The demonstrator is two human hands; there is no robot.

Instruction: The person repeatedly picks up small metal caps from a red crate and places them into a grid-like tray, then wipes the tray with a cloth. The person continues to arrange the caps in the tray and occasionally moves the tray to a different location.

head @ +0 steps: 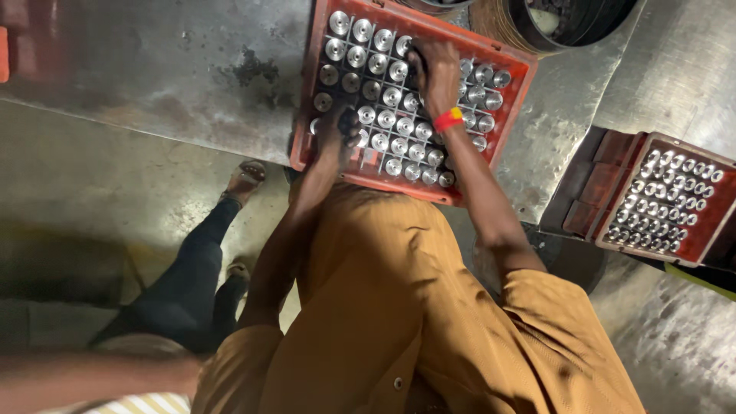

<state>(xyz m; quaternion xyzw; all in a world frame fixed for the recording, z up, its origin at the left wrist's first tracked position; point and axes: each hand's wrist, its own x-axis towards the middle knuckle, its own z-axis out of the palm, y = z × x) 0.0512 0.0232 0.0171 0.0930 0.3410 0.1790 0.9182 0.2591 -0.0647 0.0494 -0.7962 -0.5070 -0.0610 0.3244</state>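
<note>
Head view: we stand at steel tabletop (153,69), red crate (512,92) at 12 o'clock, touching our body edge. Grid nearly full of shiny round metal parts (383,40); few cells near our left hand look dark, maybe unfilled, so we judge filling mostly done. Our right hand (433,69) curled down over parts at crate's middle, grip unclear. Our left hand (337,126) on near-left rim, can't tell if closed. Second red crate (713,222) at 3 o'clock, full.
</note>
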